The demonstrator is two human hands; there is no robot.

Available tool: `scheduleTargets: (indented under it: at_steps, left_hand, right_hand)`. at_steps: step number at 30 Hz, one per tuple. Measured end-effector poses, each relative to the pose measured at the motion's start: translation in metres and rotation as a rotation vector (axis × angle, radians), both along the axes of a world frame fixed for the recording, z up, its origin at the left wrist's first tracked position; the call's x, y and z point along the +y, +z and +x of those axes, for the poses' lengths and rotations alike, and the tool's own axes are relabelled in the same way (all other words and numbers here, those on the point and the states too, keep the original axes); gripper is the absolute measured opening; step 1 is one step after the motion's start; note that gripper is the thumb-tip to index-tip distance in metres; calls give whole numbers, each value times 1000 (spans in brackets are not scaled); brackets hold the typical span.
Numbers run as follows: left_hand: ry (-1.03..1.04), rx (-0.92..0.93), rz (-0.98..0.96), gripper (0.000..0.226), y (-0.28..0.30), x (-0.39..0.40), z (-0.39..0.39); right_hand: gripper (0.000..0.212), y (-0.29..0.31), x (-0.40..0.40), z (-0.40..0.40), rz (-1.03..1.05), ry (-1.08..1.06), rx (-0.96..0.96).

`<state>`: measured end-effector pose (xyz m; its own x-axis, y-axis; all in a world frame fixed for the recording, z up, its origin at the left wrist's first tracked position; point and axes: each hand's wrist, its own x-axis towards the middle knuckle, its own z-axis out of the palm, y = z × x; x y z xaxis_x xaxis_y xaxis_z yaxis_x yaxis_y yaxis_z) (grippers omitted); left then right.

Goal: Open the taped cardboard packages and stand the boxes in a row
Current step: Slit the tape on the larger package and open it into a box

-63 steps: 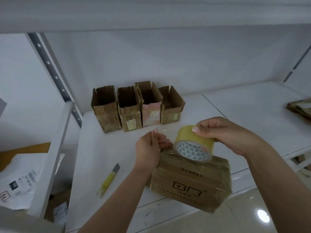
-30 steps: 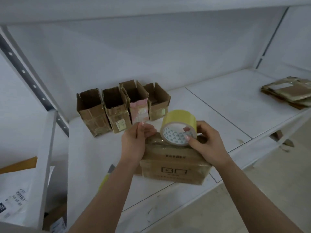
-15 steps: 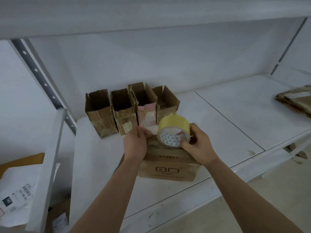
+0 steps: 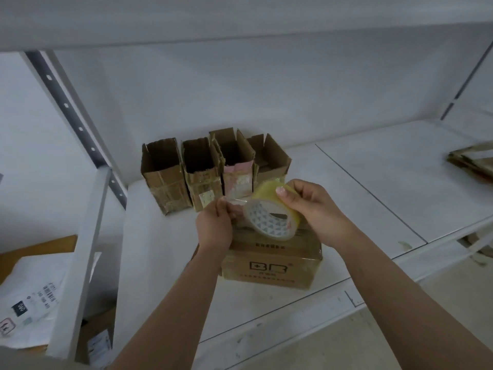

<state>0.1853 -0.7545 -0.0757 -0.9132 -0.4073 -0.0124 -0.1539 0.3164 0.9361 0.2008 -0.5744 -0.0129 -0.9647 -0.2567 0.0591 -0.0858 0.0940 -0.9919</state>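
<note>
Just above the printed cardboard package point(image 4: 272, 265), the right hand point(image 4: 317, 212) grips a roll of clear tape point(image 4: 272, 209), fingers curled over its top, while the left hand point(image 4: 214, 225) beside it pinches the free end of the tape point(image 4: 234, 200) pulled from the roll. Beyond both hands four opened boxes point(image 4: 213, 169) stand upright in a row, touching, at the back of the white shelf point(image 4: 373, 188). Well off to the right of the right hand lies a stack of flattened cardboard point(image 4: 472, 161).

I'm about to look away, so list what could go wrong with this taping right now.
The free tape end, pinched by the left hand, may fold and stick to itself. The tape roll in the right hand hovers near the open boxes; a swing could topple one. The closed carton sits unheld, so pulling may shift it.
</note>
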Motion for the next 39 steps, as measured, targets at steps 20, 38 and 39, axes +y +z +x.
scheduleTargets:
  at_steps: [20, 38, 39]
  left_hand:
    - [203, 45, 209, 48, -34, -51, 23]
    - [8, -328, 288, 31, -59, -29, 31]
    - [2, -343, 327, 29, -58, -28, 31]
  right_hand:
    - [25, -5, -11, 1, 370, -155, 144]
    - [30, -9, -18, 4, 234, -190, 37]
    - [30, -9, -18, 4, 227, -190, 33]
